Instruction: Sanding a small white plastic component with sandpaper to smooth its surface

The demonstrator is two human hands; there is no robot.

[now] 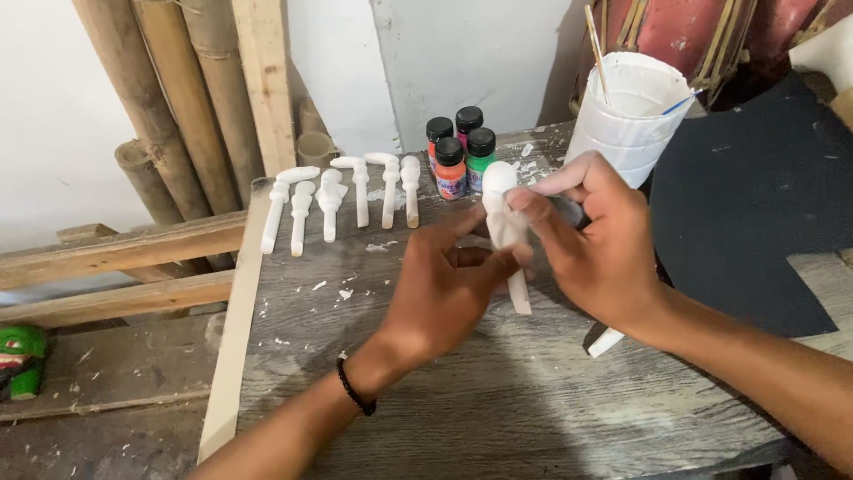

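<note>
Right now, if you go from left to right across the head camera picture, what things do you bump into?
Green mask → bamboo poles → row of white carved pieces → little paint bottles → white figure held in both hands → white bucket → black sheet.

Jars (459, 151) behind figure (504, 222), carved pieces (342, 200) left, bucket (629, 111) right.

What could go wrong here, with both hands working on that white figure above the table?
The slim white figure, pinched between the left hand and right hand, might snap or slip. A right elbow swing could tip the white bucket holding sticks. The paint bottles close behind the figure could get knocked over.
</note>
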